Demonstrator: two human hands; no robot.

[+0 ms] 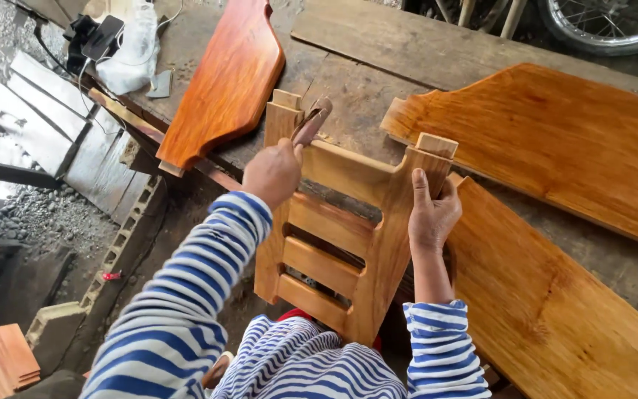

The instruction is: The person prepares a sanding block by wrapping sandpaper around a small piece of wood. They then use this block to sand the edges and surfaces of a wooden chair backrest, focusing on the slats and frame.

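While I look down from the head camera, I see the wooden frame [348,236] nearest to me, leaning over the near edge of the workbench [378,81], its two posts pointing away. My right hand [431,214] grasps the right post, thumb up along it. My left hand [273,174] is clenched on a piece of sandpaper [313,120] pressed at the left post. Three flat varnished boards lie around it: one [548,310] just beside the frame at the right, one [563,140] farther right, and a reddish one [227,85] at the left edge. Bare bench remains open between them, toward the far edge.
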